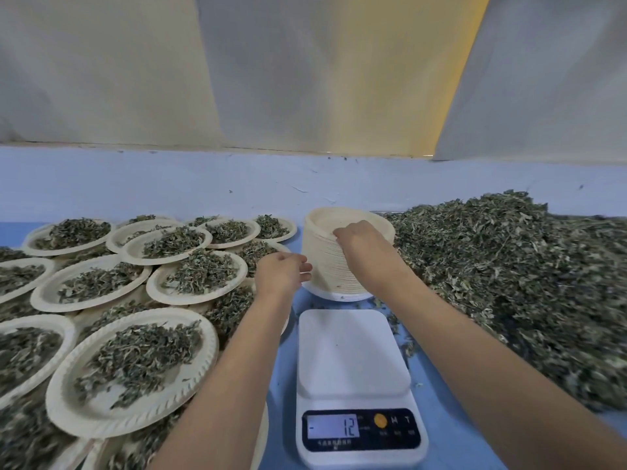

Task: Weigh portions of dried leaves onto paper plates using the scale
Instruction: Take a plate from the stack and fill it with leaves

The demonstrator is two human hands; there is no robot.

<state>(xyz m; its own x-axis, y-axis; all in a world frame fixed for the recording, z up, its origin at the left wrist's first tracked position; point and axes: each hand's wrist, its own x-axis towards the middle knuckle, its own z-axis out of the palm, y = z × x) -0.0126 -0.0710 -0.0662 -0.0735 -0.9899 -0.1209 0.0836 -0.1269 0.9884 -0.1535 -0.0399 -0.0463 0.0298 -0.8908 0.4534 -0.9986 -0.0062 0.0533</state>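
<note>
A stack (pixel 324 269) of bare paper plates stands on the blue worktop (pixel 444 422), just behind the scale (pixel 353 351) and touching the foot of the leaf pile (pixel 509 266) on its right. The right hand (pixel 361 239) rests on top of the stack, its fingers curled over the near rim of the top plate (pixel 322 218) and pinching it. The left hand (pixel 281 271) is at the stack's left side, fingers loosely straight, fingertips against the plate edges. The scale's white platform carries nothing; its display (pixel 334 426) shows a minus sign and 12. To the left lie the filled plates (pixel 205 347) — many, overlapping in layers, each with a heap of dried leaves. A few loose leaf bits lie on the worktop between the scale and the pile.
</note>
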